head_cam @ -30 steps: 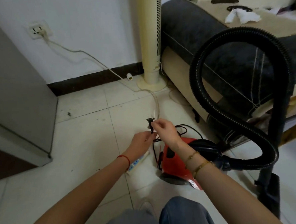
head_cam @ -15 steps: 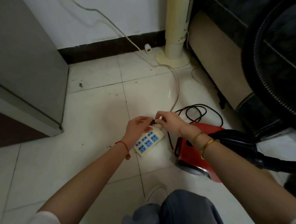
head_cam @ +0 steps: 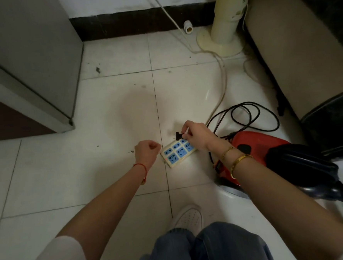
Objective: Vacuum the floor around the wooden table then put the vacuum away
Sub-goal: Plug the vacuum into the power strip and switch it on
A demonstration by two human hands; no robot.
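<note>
Her right hand (head_cam: 196, 136) pinches the black plug (head_cam: 178, 135) just above the power strip (head_cam: 178, 152), which lies under that hand; the left hand (head_cam: 147, 152) beside it is fisted, empty. Best to steady the strip and push the prongs straight down. The vacuum (head_cam: 254, 151) sits behind her right wrist.

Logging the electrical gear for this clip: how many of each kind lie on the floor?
Black two-pin plug, pinched in the right hand: 1
White power strip with blue sockets: 1
Red canister vacuum: 1
Cream tower fan: 1
Total: 4
</note>
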